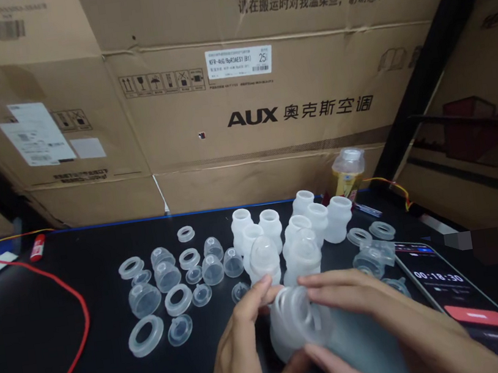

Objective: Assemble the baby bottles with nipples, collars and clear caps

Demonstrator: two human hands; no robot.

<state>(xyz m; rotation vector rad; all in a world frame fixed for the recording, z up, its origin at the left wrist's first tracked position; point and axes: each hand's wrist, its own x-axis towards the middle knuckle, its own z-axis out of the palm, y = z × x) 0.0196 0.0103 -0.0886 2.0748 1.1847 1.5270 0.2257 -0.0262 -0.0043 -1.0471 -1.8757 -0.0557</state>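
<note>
On the black table (63,311), the left hand (242,354) and right hand (391,321) both close fingers around a frosted plastic bottle (293,322) lying sideways between them.

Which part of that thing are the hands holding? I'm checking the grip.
The left hand and right hand both hold a translucent plastic bottle around its threaded neck end.

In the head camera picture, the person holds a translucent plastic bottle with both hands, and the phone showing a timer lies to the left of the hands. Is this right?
Not quite: the phone lies to the right of the hands, not the left, as the head view shows. The rest stands: the left hand and the right hand both hold the translucent plastic bottle.
</note>
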